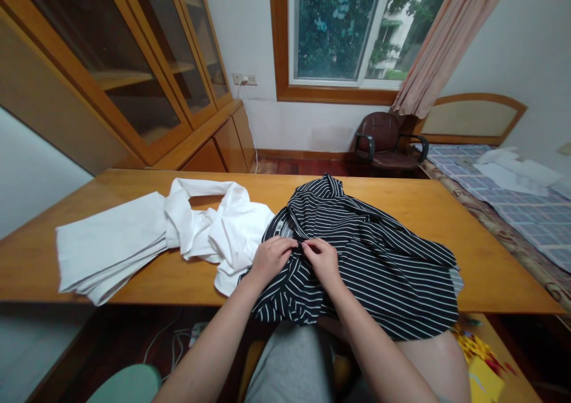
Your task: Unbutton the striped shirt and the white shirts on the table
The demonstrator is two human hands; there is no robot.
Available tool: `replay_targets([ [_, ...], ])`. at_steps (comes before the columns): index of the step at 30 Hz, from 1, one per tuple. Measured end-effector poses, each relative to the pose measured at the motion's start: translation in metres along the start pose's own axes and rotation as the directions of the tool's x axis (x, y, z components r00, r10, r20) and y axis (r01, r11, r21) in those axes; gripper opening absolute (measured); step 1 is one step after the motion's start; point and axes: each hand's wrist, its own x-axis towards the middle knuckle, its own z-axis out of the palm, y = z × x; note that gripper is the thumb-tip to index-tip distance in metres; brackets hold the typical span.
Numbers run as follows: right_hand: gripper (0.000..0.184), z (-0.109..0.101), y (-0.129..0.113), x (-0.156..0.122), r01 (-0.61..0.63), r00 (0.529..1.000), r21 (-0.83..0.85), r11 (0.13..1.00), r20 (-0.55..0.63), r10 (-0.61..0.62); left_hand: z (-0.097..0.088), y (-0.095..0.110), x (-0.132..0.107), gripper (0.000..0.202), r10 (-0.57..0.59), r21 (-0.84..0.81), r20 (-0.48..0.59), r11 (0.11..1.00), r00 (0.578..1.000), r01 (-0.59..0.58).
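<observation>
A black shirt with thin white stripes (392, 266) lies spread over the table's front edge, part of it hanging towards my lap. My left hand (273, 257) pinches the shirt's front near the collar opening. Close beside it, my right hand (322, 261) pinches the same dark edge, the fingertips of both hands almost meeting. Whatever small part sits between the fingertips is too small to make out. Left of the shirt lies a crumpled white cloth (241, 227), touching it. Further left is a stack of folded white fabric (111, 239).
The wooden table (482, 272) spans the view. Behind it stand a glass-door cabinet (169, 123), a brown office chair (386, 138) and a window with a pink curtain (450, 46). A bed (513, 183) is at right. Below are a green stool (127, 385) and white cables (176, 343).
</observation>
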Motion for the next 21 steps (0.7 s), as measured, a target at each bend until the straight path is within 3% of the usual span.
replay_targets([
  [9,0.02,-0.002,0.005,0.002,-0.108,0.994,0.071,0.992,0.037,0.106,0.003,-0.002,-0.001,0.022,-0.003,-0.067,-0.064,0.998,0.998,-0.001],
  [15,0.024,-0.002,0.014,0.005,-0.244,0.964,0.18,0.953,0.15,0.218,0.002,0.0,0.001,0.02,-0.036,-0.123,-0.108,0.992,0.993,0.022],
  [18,0.023,-0.006,0.014,0.005,-0.191,0.971,0.146,0.971,0.169,0.166,-0.004,0.005,0.004,0.014,-0.107,-0.128,-0.055,0.987,0.993,0.099],
  [21,0.021,-0.008,0.012,0.003,-0.069,0.983,0.061,0.996,0.172,0.057,-0.009,0.009,0.009,0.023,-0.18,-0.134,0.018,0.974,0.984,0.18],
])
